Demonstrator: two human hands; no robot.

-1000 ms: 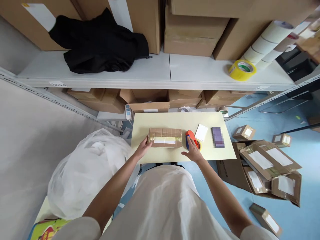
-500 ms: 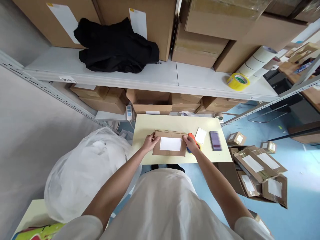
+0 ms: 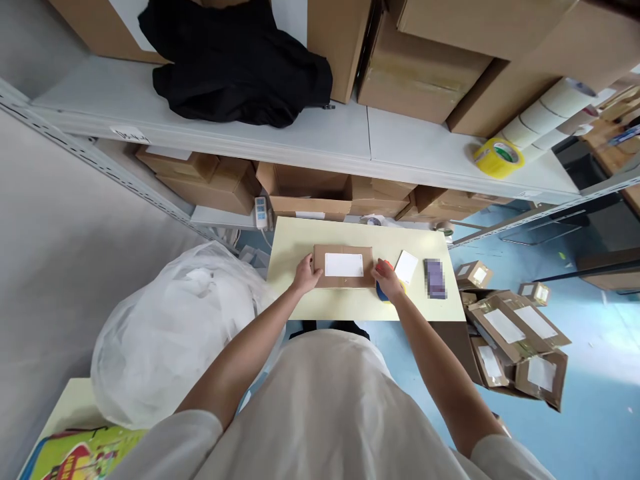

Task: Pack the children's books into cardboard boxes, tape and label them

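A small brown cardboard box [image 3: 343, 279] with a white label [image 3: 343, 265] on top rests on the pale yellow table [image 3: 320, 308]. My left hand [image 3: 305, 274] grips the box's left end, thumb at its front corner. At the right end, my right hand [image 3: 389, 281] has its fingers closed against the box's edge. Partly under that right hand is a red and blue tape dispenser [image 3: 382, 293] with yellow tape, mostly covered by the hand. Just right of it lies a white card or paper [image 3: 406, 267], then a blurred purple object [image 3: 435, 279].
Behind the table stands a grey shelf [image 3: 420, 152] with large cartons, black clothing [image 3: 235, 67] and tape rolls [image 3: 499, 158]. A big clear bag of white material [image 3: 175, 340] bulges at left. Labelled boxes [image 3: 515, 330] are heaped in a carton at right.
The box has gone from tilted towards me to lying flatter on the table, with both hands still at its ends. My view has shifted slightly.
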